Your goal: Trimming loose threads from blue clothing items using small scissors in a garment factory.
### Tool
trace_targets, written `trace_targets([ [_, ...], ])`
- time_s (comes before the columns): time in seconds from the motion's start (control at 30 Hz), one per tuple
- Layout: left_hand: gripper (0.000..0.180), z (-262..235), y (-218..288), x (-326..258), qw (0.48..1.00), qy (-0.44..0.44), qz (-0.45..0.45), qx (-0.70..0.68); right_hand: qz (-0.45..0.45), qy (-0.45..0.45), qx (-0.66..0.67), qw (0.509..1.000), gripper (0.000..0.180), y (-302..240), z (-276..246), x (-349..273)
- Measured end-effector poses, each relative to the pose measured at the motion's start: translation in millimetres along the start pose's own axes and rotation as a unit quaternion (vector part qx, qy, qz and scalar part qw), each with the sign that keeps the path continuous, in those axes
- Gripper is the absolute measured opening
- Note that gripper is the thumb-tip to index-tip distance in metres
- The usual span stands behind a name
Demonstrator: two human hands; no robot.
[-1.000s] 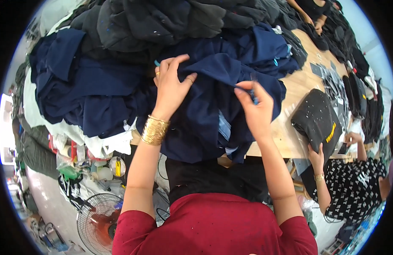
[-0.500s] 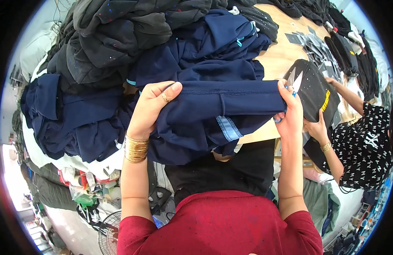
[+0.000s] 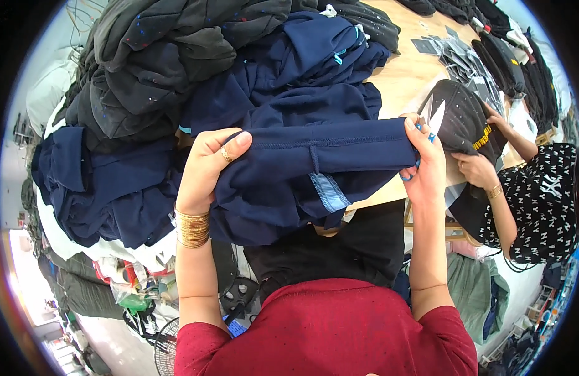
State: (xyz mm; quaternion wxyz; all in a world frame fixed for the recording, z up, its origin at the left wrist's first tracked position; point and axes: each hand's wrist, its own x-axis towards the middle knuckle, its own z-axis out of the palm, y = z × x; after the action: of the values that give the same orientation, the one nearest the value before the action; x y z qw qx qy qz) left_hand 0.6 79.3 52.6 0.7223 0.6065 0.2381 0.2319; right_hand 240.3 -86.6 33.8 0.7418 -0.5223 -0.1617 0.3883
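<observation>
Left fingers (image 3: 232, 148): pinching, thumb over the seamed edge of a navy-blue, soft cloth garment (image 3: 270, 168).
Garment: held up, edge drawn straight across; probably light, limp, hardly fragile; best gripped at both ends of the thick seam.
Pale-blue cloth strip (image 3: 330, 191): hangs under the seam.
Right fingers (image 3: 413, 127): pinching the far end; steel-bladed, blue-handled scissors (image 3: 436, 119) also in hand, blades up.
Surface (image 3: 396, 78): light wood; charcoal cloth heap (image 3: 158, 53) left, flat grey tags (image 3: 468, 67) right.
Room: round wire cage (image 3: 166, 351) lower left; co-worker in black-and-white patterned top (image 3: 543, 203) right, hands on black garment (image 3: 461, 119).
</observation>
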Motion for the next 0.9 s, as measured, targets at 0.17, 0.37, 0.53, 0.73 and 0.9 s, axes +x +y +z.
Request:
trace_targets([
  [0.17,0.024,-2.3,-0.6,2.4,1.0,-0.003,0.006,0.024,-0.011,-0.018,0.007,1.0,0.011,-0.5,-0.6,-1.0],
  [0.37,0.025,-1.3,3.7,5.3,0.999,0.016,0.006,0.04,-0.032,-0.044,-0.001,0.999,0.012,-7.1,-1.1,0.3],
  [0.53,0.031,-4.2,-0.8,12.0,0.965,0.01,0.014,0.262,-0.001,0.023,-0.068,0.997,0.012,-3.0,8.8,-3.9],
  [0.73,0.046,25.6,-3.2,11.7,0.91,-0.021,0.164,0.381,-0.058,-0.107,-0.123,0.985,0.006,-8.3,17.1,-14.4],
  [0.9,0.035,68.7,15.6,19.5,0.916,-0.133,0.131,0.354,-0.085,-0.202,-0.16,0.962,0.007,-25.9,37.1,-20.4],
])
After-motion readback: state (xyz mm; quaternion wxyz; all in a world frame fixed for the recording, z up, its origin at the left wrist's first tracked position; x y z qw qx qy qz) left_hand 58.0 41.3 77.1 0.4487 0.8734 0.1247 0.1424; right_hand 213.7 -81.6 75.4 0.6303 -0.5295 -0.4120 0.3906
